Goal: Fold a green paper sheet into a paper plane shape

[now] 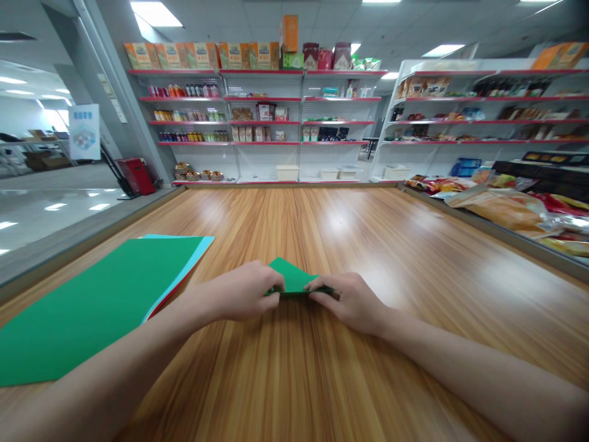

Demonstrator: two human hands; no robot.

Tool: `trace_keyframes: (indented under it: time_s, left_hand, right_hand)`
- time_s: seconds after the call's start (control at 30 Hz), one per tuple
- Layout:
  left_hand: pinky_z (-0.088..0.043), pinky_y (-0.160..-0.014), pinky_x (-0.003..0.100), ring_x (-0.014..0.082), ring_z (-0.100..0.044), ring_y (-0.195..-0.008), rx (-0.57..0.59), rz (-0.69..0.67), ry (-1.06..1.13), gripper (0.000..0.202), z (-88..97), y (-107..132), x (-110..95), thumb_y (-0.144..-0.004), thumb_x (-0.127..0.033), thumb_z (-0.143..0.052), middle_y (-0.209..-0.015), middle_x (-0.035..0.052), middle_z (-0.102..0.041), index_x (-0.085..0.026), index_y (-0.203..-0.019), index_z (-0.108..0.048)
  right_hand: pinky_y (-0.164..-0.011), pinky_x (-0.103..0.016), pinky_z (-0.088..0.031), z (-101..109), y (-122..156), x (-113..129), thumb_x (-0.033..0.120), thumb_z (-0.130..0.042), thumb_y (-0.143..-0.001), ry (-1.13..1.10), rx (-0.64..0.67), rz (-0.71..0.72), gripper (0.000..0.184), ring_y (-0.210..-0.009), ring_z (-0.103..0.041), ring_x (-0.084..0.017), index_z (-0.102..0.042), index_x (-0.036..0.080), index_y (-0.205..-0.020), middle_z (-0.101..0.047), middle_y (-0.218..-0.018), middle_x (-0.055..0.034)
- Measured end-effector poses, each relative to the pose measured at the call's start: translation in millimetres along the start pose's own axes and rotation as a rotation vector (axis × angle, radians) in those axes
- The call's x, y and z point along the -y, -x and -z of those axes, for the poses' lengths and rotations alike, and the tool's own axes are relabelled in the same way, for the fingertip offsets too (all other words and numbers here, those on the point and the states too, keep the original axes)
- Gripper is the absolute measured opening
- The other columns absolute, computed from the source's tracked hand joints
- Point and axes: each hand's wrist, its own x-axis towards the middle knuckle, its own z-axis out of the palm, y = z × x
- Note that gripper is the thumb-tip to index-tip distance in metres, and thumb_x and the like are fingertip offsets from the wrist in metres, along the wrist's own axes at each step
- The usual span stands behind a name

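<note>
A small folded piece of green paper (292, 277) is between my hands near the middle of the wooden table. Its far corner points up and to the left, and a straight edge faces me. My left hand (251, 290) pinches the left end of that near edge between thumb and fingers. On the other end, my right hand (347, 298) grips the paper the same way, with part of it hidden under the fingers. Left of my left forearm lies a stack of coloured paper (101, 294), green on top, with light blue and red edges showing beneath.
The wooden table (257, 380) has a raised rim around it. Bagged snacks (501, 209) lie beyond its right edge. Shelves (262, 123) of drinks and boxed goods stand behind. A red box-shaped object (137, 176) and a sign (84, 132) are at the left.
</note>
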Motion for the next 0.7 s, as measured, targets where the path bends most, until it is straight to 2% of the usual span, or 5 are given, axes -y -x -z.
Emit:
trace_keyframes:
  time_s: [0.2,0.43,0.57,0.63,0.7]
  left_hand:
    - [-0.03,-0.055,0.025,0.013,-0.051,-0.059,-0.011,-0.027,0.037,0.023,5.4,-1,3,-0.087,-0.022,-0.047,-0.064,0.0006,-0.06,-0.018,-0.075,-0.066]
    - [-0.022,-0.047,0.023,0.009,-0.03,-0.051,0.135,-0.001,0.446,0.022,6.0,-2,13,-0.081,-0.025,-0.05,-0.055,-0.0053,-0.031,-0.016,-0.062,-0.054]
    - [-0.023,-0.047,0.023,0.009,-0.03,-0.051,0.215,0.06,0.637,0.015,-0.2,-4,14,-0.077,-0.027,-0.052,-0.056,-0.0057,-0.035,-0.016,-0.073,-0.061]
    - [-0.025,-0.048,0.022,0.0094,-0.034,-0.052,0.189,0.118,0.656,0.019,-3.8,-4,10,-0.075,-0.027,-0.054,-0.059,-0.0055,-0.042,-0.016,-0.085,-0.066]
    - [-0.024,-0.048,0.022,0.0091,-0.034,-0.053,0.125,0.135,0.623,0.017,-6.8,-5,2,-0.076,-0.028,-0.055,-0.058,-0.0055,-0.042,-0.016,-0.081,-0.066]
  right_hand:
    - [-0.061,-0.025,-0.048,2,0,-1,0.031,-0.06,-0.088,-0.117,-0.047,-0.128,0.014,-0.072,-0.065,-0.015,-0.071,0.023,-0.091,-0.072,-0.083,0.0]
    - [-0.059,-0.025,-0.045,6,-2,1,0.038,-0.063,-0.085,-0.167,-0.075,-0.186,0.02,-0.065,-0.06,-0.014,-0.069,0.02,-0.079,-0.069,-0.072,-0.0008]
    - [-0.058,-0.025,-0.044,8,-4,1,0.037,-0.064,-0.083,-0.223,-0.036,-0.232,0.019,-0.065,-0.06,-0.014,-0.07,0.02,-0.077,-0.068,-0.071,-0.0003]
    - [-0.057,-0.025,-0.044,9,-4,2,0.036,-0.064,-0.083,-0.254,-0.008,-0.236,0.019,-0.064,-0.059,-0.014,-0.069,0.019,-0.075,-0.068,-0.069,-0.0002]
    - [-0.058,-0.026,-0.045,8,-3,2,0.036,-0.065,-0.082,-0.278,0.002,-0.237,0.019,-0.064,-0.059,-0.015,-0.068,0.019,-0.073,-0.067,-0.068,-0.0005]
